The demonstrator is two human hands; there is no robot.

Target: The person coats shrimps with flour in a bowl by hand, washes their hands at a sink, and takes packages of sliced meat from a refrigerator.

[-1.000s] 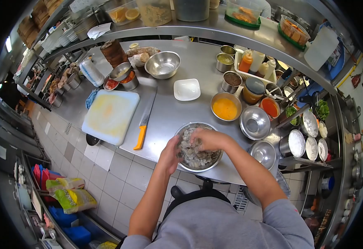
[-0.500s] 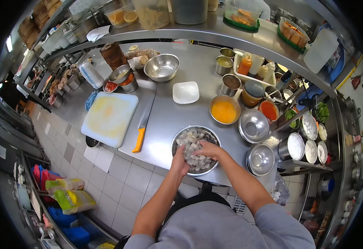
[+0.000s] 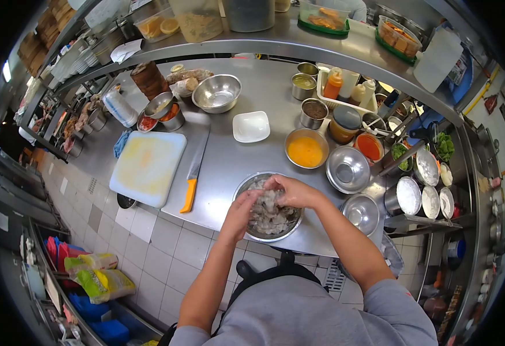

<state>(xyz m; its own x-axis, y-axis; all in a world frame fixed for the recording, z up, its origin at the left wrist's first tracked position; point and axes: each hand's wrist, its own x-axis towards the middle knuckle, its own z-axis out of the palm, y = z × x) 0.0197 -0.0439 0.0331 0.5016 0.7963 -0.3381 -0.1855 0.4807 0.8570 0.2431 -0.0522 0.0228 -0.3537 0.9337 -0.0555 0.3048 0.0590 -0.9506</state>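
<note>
Well, slick lumps, metal bowl.

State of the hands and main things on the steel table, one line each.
Mixing bowl: upright
Greyish food: heaped in bowl, wet-looking
Left hand: at bowl's left side, grip unclear
Right hand: at the food, grip unclear
Orange-handled knife: lying flat, unheld
Cutting board: flat, yellow-stained
White dish: upright, empty
Metal pan: holds yellow-orange liquid
Orange squeeze bottle: standing
</note>
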